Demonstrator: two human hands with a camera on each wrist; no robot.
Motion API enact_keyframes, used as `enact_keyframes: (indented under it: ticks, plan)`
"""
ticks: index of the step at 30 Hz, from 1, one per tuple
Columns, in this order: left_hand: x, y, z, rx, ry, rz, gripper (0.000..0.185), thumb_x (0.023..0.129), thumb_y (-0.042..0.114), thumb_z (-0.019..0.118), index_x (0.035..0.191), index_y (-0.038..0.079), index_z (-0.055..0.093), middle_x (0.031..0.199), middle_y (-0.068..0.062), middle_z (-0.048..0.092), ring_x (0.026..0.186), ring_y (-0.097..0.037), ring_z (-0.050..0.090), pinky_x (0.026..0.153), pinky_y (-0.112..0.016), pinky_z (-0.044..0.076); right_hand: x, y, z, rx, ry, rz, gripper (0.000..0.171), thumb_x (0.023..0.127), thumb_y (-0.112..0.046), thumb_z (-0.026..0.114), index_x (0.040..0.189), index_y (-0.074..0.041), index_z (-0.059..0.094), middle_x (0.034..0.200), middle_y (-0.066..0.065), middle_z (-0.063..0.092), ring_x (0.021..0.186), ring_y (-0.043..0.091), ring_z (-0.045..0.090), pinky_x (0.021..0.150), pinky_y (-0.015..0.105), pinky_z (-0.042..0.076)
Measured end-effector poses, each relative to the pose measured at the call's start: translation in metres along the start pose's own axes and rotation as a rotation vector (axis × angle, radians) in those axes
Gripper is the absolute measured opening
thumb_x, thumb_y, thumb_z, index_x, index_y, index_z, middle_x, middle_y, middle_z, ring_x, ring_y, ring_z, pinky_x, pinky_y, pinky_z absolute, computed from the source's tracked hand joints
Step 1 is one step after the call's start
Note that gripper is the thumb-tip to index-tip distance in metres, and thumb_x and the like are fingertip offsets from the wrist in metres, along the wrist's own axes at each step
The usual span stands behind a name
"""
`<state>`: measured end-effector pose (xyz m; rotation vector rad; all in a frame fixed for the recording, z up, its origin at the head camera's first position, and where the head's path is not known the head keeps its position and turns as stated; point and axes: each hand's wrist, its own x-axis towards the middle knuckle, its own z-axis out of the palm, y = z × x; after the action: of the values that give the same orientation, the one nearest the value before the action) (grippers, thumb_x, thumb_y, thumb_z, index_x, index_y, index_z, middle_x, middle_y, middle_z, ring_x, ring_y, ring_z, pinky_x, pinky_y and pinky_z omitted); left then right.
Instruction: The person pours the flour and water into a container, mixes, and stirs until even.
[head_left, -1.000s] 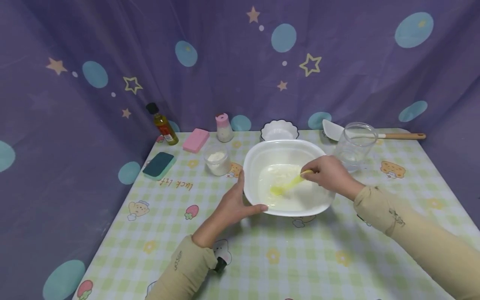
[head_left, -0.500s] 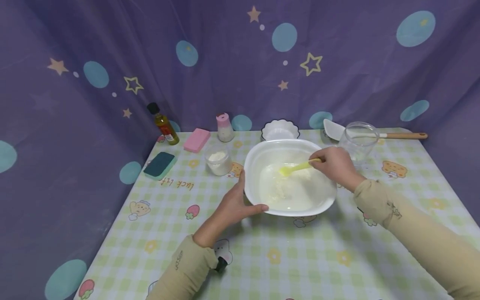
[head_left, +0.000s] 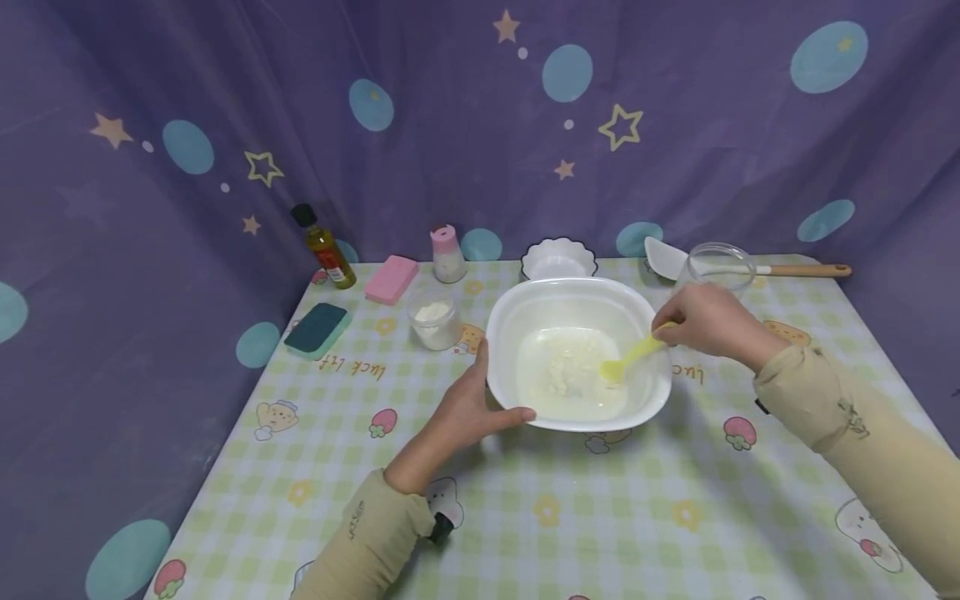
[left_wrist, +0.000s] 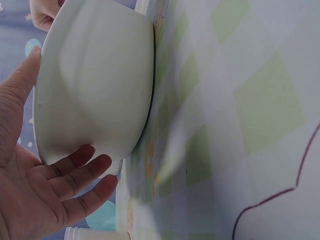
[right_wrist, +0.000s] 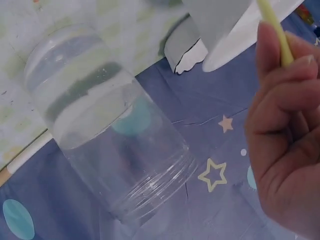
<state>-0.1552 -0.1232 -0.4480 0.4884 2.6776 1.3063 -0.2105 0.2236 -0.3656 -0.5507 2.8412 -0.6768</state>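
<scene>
A white bowl [head_left: 504, 375] holds pale liquid with whitish lumps [head_left: 567, 367] in its middle. My left hand [head_left: 461, 412] rests against the bowl's front-left corner. The left wrist view shows the thumb [left_wrist: 22, 75] along the rim and extended fingers [left_wrist: 75, 177] touching the outer wall from below. Over the bowl's right rim, my right hand [head_left: 708, 321] pinches a yellow spoon [head_left: 636, 354] by its handle end. The spoon slants down to the left, its head at the right side of the lumps. Part of its handle is hidden by the fingers.
Behind my right hand stands a clear jar [right_wrist: 110, 125], with a white spatula [head_left: 806, 271] beyond it. A scalloped dish [head_left: 558, 258] sits behind the bowl. To the left are a powder jar [head_left: 437, 323], shaker [head_left: 447, 254], pink sponge [head_left: 392, 280], green sponge [head_left: 318, 330] and oil bottle [head_left: 327, 254].
My right hand has moved right with the spoon, whose head swept from the front left to the back, then to the right of the lumps. The left hand and bowl stay in place.
</scene>
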Motion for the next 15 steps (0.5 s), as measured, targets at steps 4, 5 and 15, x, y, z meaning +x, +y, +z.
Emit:
enact_keyframes:
  ticks: [4, 5, 15]
  plan:
    - [0.0, 0.001, -0.001, -0.002, 0.0, 0.004, 0.13, 0.068, 0.048, 0.087, 0.158, 0.019, -0.003, 0.16, -0.005, 0.023, 0.142, -0.02, 0.028, 0.112, -0.046, 0.028, -0.002, -0.004, 0.006, 0.07, -0.034, -0.024, 0.007, 0.085, -0.009, 0.073, 0.09, -0.007, 0.079, 0.079, 0.001, 0.072, 0.064, 0.012, 0.061, 0.059, 0.033, 0.05]
    - [0.0, 0.001, -0.002, -0.003, 0.001, 0.004, 0.13, 0.068, 0.047, 0.087, 0.158, 0.019, -0.003, 0.16, -0.005, 0.023, 0.142, -0.019, 0.028, 0.112, -0.045, 0.028, -0.001, -0.006, 0.009, 0.084, -0.03, -0.036, 0.007, 0.085, -0.009, 0.073, 0.09, -0.006, 0.078, 0.079, 0.001, 0.072, 0.064, 0.012, 0.061, 0.059, 0.032, 0.05]
    - [-0.001, 0.003, -0.001, 0.004, -0.01, -0.031, 0.13, 0.068, 0.048, 0.087, 0.157, 0.024, -0.005, 0.16, -0.001, 0.02, 0.142, -0.017, 0.027, 0.113, -0.043, 0.026, 0.011, -0.02, 0.045, 0.095, 0.176, -0.116, 0.01, 0.086, -0.012, 0.074, 0.093, -0.006, 0.079, 0.079, 0.001, 0.073, 0.064, 0.011, 0.057, 0.061, 0.031, 0.046]
